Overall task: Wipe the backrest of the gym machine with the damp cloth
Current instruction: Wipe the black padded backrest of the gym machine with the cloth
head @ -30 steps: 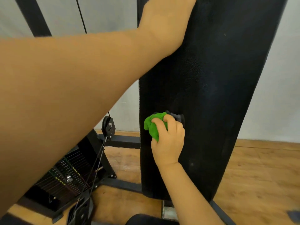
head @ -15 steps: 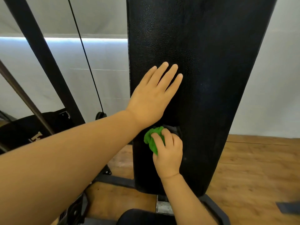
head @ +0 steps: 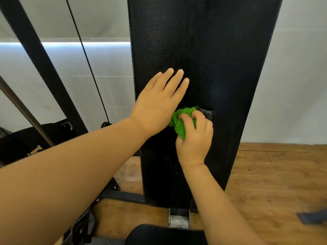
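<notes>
Head view: the left hand (head: 156, 105) lies flat with straight fingers on the tall black bumpy padded backrest (head: 221, 68). Just beside it, the right hand (head: 195, 138) squeezes a bunched bright green cloth (head: 179, 124) and pushes it against the backrest's middle. A wooden floor (head: 274, 183) lies below.

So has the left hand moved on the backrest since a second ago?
Yes. The left hand has come down the backrest, from near its top edge to just above the cloth held by the right hand.
</notes>
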Available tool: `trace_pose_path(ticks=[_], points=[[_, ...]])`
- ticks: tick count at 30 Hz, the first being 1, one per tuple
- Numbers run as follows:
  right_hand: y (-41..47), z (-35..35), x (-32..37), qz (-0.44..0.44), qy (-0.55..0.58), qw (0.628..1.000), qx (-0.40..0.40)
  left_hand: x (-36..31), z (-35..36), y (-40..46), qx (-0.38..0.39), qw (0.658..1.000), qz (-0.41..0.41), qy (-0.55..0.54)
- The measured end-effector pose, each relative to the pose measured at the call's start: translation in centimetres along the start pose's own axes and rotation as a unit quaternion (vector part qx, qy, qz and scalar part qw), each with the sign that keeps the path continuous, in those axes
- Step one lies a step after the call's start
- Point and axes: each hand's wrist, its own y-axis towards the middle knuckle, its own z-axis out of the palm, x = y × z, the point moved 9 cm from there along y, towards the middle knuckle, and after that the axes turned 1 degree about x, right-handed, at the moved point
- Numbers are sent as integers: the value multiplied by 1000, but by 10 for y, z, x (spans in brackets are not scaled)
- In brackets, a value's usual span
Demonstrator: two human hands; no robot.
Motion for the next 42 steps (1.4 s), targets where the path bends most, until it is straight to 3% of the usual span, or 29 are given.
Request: trace_pose_path(ticks=[8, 12, 15, 22, 36, 42], points=[[-98, 11, -18, -43, -24, 993, 103, -4, 4, -9, 9, 1000, 24, 11], [-103, 12, -21, -41, -14, 990, 136, -3, 5, -10, 25, 999, 27, 9], [-87, 2, -29, -20, -9, 993, 114, -3, 4, -10, 17, 999, 32, 15], [1, -38, -72, 61, 5, 998, -17, -2, 8, -10, 19, 1000, 5, 8], [-52, -31, -88, 95, -10, 992, 84, -7, 11, -9, 1, 999, -31, 13], [-15, -38, -91, 87, -1, 995, 58, -7, 13, -10, 9, 999, -33, 9]])
